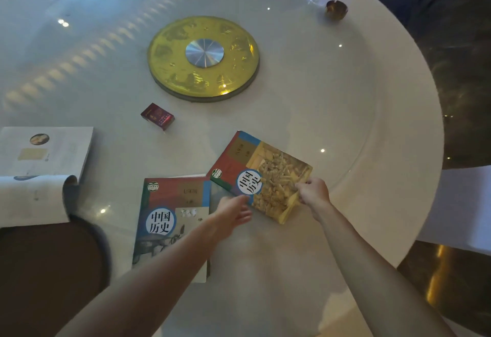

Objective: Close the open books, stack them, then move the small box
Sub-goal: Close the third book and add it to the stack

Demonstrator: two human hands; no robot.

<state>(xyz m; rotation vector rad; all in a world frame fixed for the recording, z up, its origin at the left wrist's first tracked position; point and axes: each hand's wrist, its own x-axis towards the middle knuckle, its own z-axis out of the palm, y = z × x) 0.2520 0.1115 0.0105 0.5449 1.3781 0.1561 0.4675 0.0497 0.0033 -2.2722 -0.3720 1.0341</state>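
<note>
Two closed textbooks lie on the white round table [318, 97]. The one with the yellow cover [265, 169] is tilted, and its left corner overlaps the red and grey textbook [170, 219] beside it. My right hand [312, 193] pinches the yellow book's right edge. My left hand [233, 214] hovers at that book's lower left edge, blurred, fingers apart and holding nothing. An open book [45, 161] lies at the table's left edge, pages up. A small dark red box [157, 116] sits between the books and the centre disc.
A round yellow disc with a silver hub [203, 57] marks the table's centre. A small dark ashtray [337, 10] stands far right. A dark chair back [47, 270] sits at the lower left. White cloth [462, 204] shows at the right.
</note>
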